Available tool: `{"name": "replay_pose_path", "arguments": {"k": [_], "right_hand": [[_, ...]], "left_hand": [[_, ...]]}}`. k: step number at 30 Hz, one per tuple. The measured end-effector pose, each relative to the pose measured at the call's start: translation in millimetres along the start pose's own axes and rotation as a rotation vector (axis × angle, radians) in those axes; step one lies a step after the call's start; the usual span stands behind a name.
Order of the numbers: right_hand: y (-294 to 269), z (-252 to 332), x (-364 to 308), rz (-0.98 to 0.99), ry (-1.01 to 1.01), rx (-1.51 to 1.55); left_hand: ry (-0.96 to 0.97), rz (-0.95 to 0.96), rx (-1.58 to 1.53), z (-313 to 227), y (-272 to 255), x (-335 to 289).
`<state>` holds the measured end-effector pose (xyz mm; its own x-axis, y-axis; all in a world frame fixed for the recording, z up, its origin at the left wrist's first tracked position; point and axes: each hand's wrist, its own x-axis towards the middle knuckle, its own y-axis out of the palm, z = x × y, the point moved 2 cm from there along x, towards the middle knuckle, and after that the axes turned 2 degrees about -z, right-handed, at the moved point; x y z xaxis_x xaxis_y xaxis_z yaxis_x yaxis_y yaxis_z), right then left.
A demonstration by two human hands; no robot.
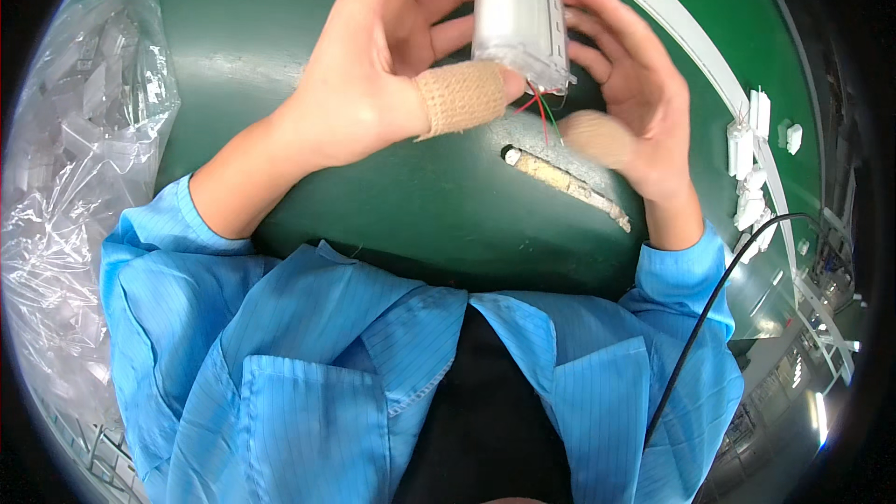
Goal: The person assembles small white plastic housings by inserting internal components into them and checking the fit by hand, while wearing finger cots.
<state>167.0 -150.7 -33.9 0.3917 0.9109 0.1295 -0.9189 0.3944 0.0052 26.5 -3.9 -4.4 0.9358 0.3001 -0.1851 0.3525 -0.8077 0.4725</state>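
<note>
A white, box-shaped plastic housing with clear edges (516,19) is held up at the top middle of the head view. Thin red and green wires (543,110) hang out of its lower end. My left hand (392,61) grips it from the left, its tan-wrapped thumb lying across the lower end. Against the right side rest the curled fingertips of my right hand (639,84). That hand's thumb, also wrapped in tan, is smeared by motion near the wires and stands apart from the housing.
Beneath the hands, a crusty yellowish stick (565,189) and a grey pad (523,135) lie on the green table (392,215). Clear plastic bags (84,196) of parts fill the left side. White plastic pieces (747,159) sit at the right, near a black cable (709,303).
</note>
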Motion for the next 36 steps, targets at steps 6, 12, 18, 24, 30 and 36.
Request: {"name": "replay_pose_path", "arguments": {"k": [6, 12, 18, 24, 30, 36], "right_hand": [[-1, 2, -1, 0.023, -0.165, -0.071], [0, 5, 0, 0.028, -0.157, -0.147], [-3, 15, -1, 0.098, -0.293, -0.469], [-7, 10, 0, 0.132, -0.212, -0.495], [-4, 16, -2, 0.148, -0.315, -0.574], [-6, 11, -5, 0.113, -0.318, -0.564]], "left_hand": [[0.527, 0.094, 0.256, 28, -7, 7], [0.503, 0.048, 0.643, 28, -9, 5], [0.684, 0.109, 0.796, 21, -7, 2], [0.739, 0.068, 0.923, 20, -11, 2], [0.493, 0.179, 1.057, -8, 1, -13], [0.404, 0.141, 1.037, -7, 4, -13]]}}
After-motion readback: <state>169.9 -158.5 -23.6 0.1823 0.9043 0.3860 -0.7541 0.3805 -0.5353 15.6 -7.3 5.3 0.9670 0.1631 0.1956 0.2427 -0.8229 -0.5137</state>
